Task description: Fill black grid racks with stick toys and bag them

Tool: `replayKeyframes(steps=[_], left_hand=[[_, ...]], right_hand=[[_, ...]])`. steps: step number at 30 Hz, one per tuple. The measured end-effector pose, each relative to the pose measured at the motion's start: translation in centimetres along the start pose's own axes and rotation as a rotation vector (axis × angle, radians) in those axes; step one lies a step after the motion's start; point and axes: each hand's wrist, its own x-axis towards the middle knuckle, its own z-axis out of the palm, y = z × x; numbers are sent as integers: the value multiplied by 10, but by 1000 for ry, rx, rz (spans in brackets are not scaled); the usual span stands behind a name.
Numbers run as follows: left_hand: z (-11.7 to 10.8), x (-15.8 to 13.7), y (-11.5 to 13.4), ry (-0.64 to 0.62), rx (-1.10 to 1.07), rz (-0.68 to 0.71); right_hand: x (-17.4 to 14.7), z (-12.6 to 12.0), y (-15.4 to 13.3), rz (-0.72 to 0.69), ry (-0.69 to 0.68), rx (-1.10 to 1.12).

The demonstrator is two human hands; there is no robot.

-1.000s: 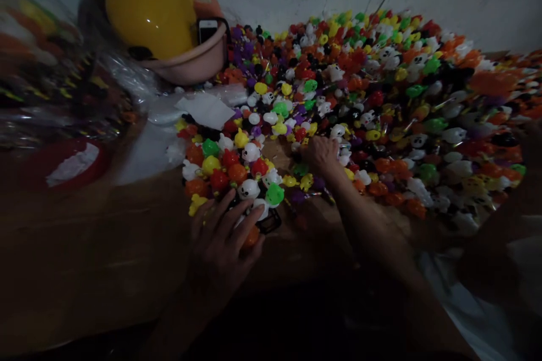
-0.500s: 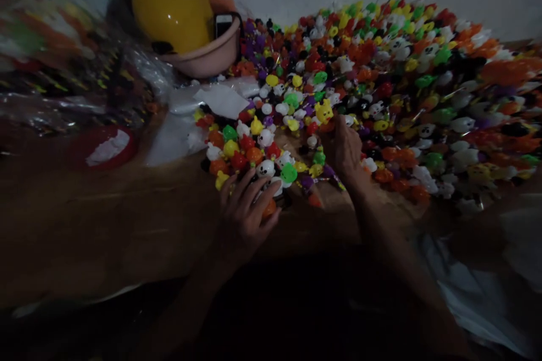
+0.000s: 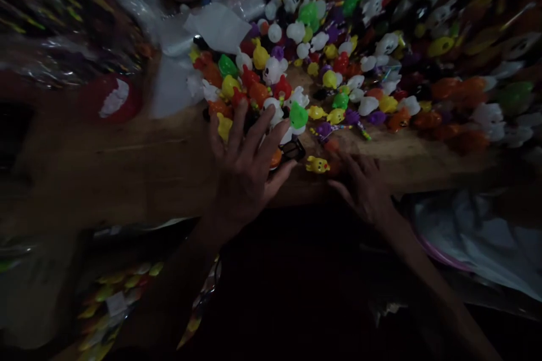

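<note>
My left hand rests with spread fingers against the near side of a tight group of small plastic animal heads. A green head, a white panda-like head and a yellow head are by its fingers. Part of a black frame-like piece shows beyond the thumb, with an orange head beside it. Near the table's front edge, my right hand is open, fingers apart. To its left a yellow animal figure lies loose on the wood, apart from both hands.
A large heap of mixed coloured heads covers the back and right. White paper, clear plastic bags and a red dish are at left. Below the wooden table are colourful packaged items and pale sacks.
My view has tilted down. My right hand has come back from the heap to the front edge, opening, and a yellow figure now lies between the hands. My left hand stays by the group, fingers spread wider.
</note>
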Motion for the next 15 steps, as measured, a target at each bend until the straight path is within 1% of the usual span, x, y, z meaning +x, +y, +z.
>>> replayKeyframes(steps=[3,5,7,9,11,13,15], left_hand=[[-9,6,5,-12,19,12],[-8,10,2,-7,35,24],[-2,13,-4,-40,34,32],[5,14,-11,-79,17,41],[11,12,-15,-95,5,50],[14,10,-15,-72,4,49],[14,9,-14,-51,7,38]], right_hand=[[-2,-9,2,40,-32,-70],[-4,-12,5,33,-79,-84],[-4,-12,7,8,-88,-31],[-3,-12,6,10,-25,124],[1,-10,-1,56,86,323],[10,-4,-13,131,164,477],[25,9,-27,186,188,584]])
